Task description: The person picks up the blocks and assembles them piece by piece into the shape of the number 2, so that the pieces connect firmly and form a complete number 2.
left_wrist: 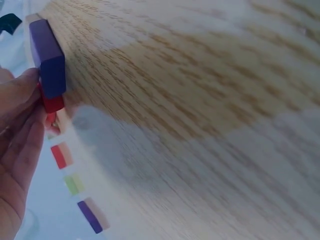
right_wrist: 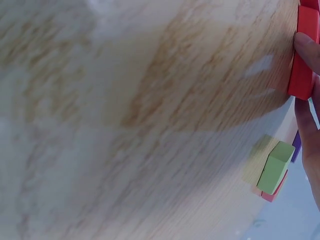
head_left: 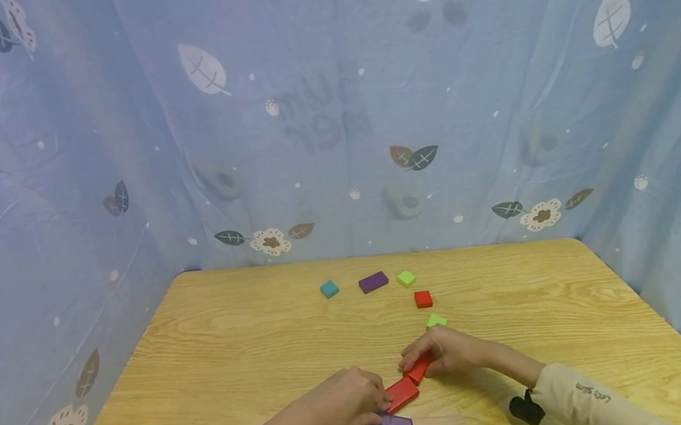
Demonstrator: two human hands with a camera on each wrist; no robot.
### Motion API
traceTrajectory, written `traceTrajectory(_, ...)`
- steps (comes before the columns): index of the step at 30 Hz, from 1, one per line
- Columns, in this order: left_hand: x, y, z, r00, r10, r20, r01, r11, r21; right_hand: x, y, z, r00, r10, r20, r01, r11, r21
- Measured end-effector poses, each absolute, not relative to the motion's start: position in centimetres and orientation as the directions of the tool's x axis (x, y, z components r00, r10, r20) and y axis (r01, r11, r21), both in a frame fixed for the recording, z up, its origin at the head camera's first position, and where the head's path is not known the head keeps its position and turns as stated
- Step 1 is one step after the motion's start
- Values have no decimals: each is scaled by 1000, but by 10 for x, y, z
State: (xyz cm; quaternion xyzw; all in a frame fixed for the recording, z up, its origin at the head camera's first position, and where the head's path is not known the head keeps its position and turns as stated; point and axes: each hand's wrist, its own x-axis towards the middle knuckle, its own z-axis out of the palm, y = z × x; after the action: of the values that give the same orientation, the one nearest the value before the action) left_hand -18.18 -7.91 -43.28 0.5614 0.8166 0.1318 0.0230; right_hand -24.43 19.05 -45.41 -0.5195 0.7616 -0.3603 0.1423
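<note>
Touching two of three red blocks: both hands.

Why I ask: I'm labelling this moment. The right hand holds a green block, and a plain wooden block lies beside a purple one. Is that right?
Not quite: the right hand holds a red block, not green, as the right wrist view shows.

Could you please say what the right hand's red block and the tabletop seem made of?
The red block looks smooth and evenly coloured, perhaps painted wood, though plastic is possible. The tabletop shows wood grain and a reflective sheen, suggesting varnished wood or a wood-look laminate.
</note>
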Motion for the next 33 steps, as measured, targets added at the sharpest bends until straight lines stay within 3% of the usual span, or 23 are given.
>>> traceTrajectory(11,-181,-78,-433,-365,924,113,915,333,230,-242,191,-446,-456,-880,134,-693,256,-673)
traceTrajectory(16,-181,-78,-434,-376,920,113,910,343,233,-244,199,-435,-549,-828,118,-553,254,-794)
traceTrajectory(21,-181,-79,-434,-391,913,114,900,354,252,-249,206,-432,-678,-708,200,-346,67,-936)
traceTrajectory(27,-181,-79,-434,-382,916,125,903,341,260,-256,209,-441,-848,-457,270,-304,1,-953)
traceTrajectory(33,-181,-79,-435,-387,914,118,900,347,265,-264,214,-452,-873,-431,228,-280,61,-958)
